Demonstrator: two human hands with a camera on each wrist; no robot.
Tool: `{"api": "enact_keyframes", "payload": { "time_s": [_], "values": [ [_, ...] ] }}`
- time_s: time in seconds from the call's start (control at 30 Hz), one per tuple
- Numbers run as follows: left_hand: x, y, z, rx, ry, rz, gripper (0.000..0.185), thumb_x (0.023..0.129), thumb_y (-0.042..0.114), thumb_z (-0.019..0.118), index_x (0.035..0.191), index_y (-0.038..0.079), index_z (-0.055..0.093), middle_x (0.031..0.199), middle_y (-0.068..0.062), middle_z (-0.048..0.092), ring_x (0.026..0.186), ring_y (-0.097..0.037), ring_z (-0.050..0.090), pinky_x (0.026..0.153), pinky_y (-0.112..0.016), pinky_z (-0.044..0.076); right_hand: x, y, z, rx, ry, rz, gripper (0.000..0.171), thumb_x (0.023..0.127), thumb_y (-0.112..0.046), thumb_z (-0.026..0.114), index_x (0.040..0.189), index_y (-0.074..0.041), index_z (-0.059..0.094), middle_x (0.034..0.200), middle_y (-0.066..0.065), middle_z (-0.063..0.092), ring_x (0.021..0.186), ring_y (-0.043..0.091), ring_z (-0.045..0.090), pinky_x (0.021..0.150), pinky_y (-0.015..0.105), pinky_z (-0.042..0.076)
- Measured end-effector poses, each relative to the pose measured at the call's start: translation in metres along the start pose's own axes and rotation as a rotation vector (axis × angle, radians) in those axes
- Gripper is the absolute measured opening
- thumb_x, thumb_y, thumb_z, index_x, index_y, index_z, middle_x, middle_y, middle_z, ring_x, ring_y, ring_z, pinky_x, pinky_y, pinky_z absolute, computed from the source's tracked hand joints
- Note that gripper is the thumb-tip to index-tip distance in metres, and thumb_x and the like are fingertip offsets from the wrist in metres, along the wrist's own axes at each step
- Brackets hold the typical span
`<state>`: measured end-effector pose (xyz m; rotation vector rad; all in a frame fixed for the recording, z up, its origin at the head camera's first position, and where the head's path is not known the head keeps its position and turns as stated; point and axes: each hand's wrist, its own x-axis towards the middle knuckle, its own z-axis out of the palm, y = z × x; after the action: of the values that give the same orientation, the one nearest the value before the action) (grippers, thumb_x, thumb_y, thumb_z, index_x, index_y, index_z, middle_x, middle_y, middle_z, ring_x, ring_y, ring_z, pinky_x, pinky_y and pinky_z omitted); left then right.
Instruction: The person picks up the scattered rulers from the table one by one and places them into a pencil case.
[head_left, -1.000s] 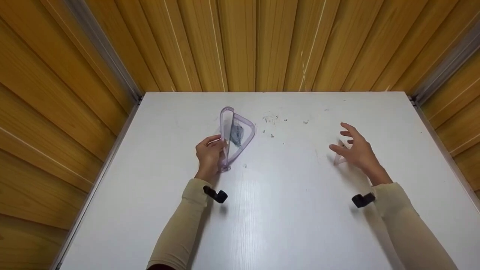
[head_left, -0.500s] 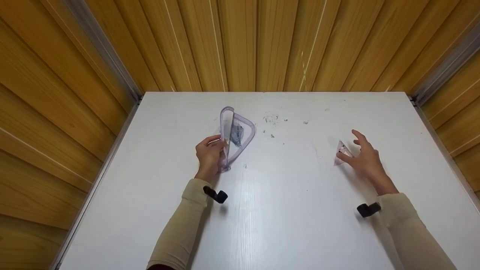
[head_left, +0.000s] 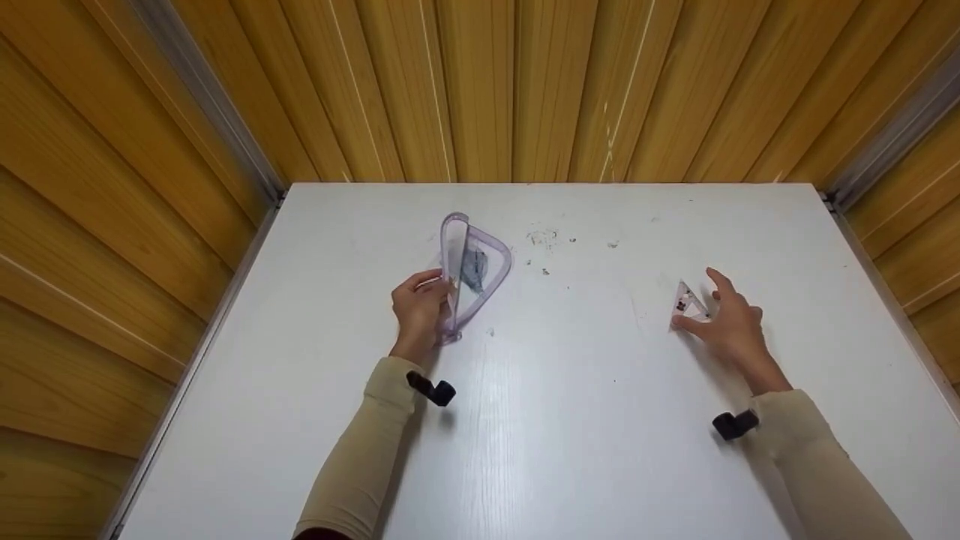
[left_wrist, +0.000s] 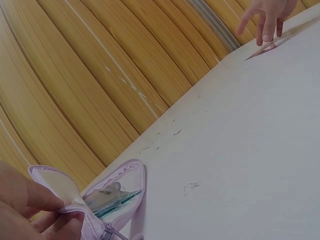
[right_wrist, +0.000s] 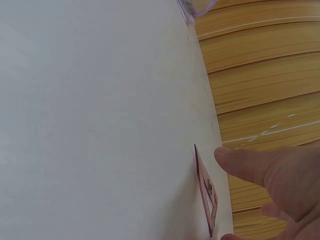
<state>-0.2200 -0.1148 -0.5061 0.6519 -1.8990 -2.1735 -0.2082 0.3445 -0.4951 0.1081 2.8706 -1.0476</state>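
In the head view my left hand [head_left: 420, 307] pinches the near wall of a lilac-edged, see-through zip pouch [head_left: 499, 270]. The pouch gapes open, and the left wrist view shows a greenish clear sheet-like piece [left_wrist: 117, 202] and something grey inside. Over on the right lies a small pinkish set square [head_left: 684, 301] with dark printed figures. My right hand [head_left: 735, 326] is over its right side, thumb and fingers spread apart. From the right wrist camera, the thumb [right_wrist: 245, 162] looks apart from the set square; whether other fingers touch it is hidden.
Both things are on a white table [head_left: 555, 435] with dark scuffs [head_left: 544, 238] near its far side. Wood-look panelled walls [head_left: 480, 90] border the table at the back and sides. A small black camera [head_left: 735, 425] sits on the right wrist, with another on the left.
My right hand has drawn back toward me and slightly right, its thumb now overlapping the set square's near corner in the head view. The left hand and pouch have stayed still.
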Motion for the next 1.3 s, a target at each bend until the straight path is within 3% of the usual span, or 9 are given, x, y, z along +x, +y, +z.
{"api": "enact_keyframes", "payload": {
  "time_s": [0.3,0.83,1.07,1.3],
  "values": [
    [-0.0012,0.0007,0.0005,-0.012,-0.002,0.008,0.021,0.088,-0.003,0.072,0.108,0.002,0.075,0.101,-0.015,0.076,0.088,-0.026,0.073,0.069,-0.029,0.057,-0.001,0.0021,0.0024,-0.05,0.005,-0.014,0.108,0.087,-0.037,0.082,0.164,-0.009,0.012,0.149,0.04,0.038,0.122,0.057,0.031,0.088,0.059,0.038],
    [0.0002,-0.0005,0.0017,-0.017,0.007,-0.011,0.02,0.09,-0.002,0.072,0.109,0.002,0.075,0.102,-0.015,0.076,0.091,-0.026,0.073,0.074,-0.031,0.058,0.0006,0.0064,0.003,-0.082,0.027,-0.035,0.09,0.091,-0.026,0.076,0.16,-0.001,0.024,0.148,0.038,0.04,0.123,0.059,0.031,0.09,0.061,0.036],
    [0.0004,-0.0009,0.001,-0.031,0.007,0.008,0.02,0.088,-0.003,0.072,0.108,0.001,0.075,0.101,-0.017,0.076,0.09,-0.027,0.073,0.074,-0.031,0.058,0.0013,0.0042,0.0033,-0.069,0.028,-0.024,0.082,0.092,-0.021,0.074,0.158,0.0,0.03,0.149,0.034,0.042,0.127,0.059,0.029,0.094,0.06,0.036],
    [-0.0003,-0.0012,0.0003,-0.038,-0.003,0.009,0.022,0.087,-0.005,0.071,0.108,0.001,0.076,0.101,-0.017,0.076,0.087,-0.025,0.073,0.07,-0.03,0.058,0.0008,0.002,0.0049,-0.09,0.041,-0.03,0.075,0.092,-0.018,0.074,0.154,0.002,0.037,0.141,0.033,0.049,0.121,0.056,0.036,0.089,0.059,0.04]
  ]
}}
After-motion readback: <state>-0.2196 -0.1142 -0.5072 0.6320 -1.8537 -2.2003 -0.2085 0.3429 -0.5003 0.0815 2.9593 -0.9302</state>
